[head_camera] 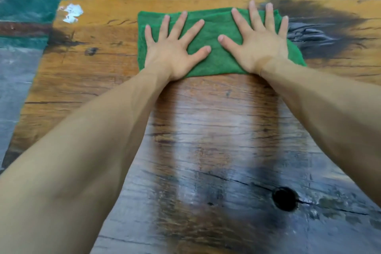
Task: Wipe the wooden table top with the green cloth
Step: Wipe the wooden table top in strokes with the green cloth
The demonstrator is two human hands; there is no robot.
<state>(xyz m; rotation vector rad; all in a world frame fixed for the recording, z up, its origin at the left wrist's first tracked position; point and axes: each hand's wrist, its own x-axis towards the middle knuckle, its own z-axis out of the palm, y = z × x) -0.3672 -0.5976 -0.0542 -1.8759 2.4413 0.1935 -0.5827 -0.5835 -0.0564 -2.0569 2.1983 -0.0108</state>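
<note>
On the far part of the wooden table [86, 72] lies the green cloth [214, 27], folded flat. Both hands press down on it, side by side. The left hand [175, 51] has a spread, flat grip, with its fingers wide apart on the left half of the cloth. The right hand [259, 45] is spread flat too, on the right half, and its longest fingertips reach past the far edge. A dark round hole [285, 199] shows in the wood nearer the person.

Both forearms bare to the frame edge; no sleeves, seemingly no jewellery.
</note>
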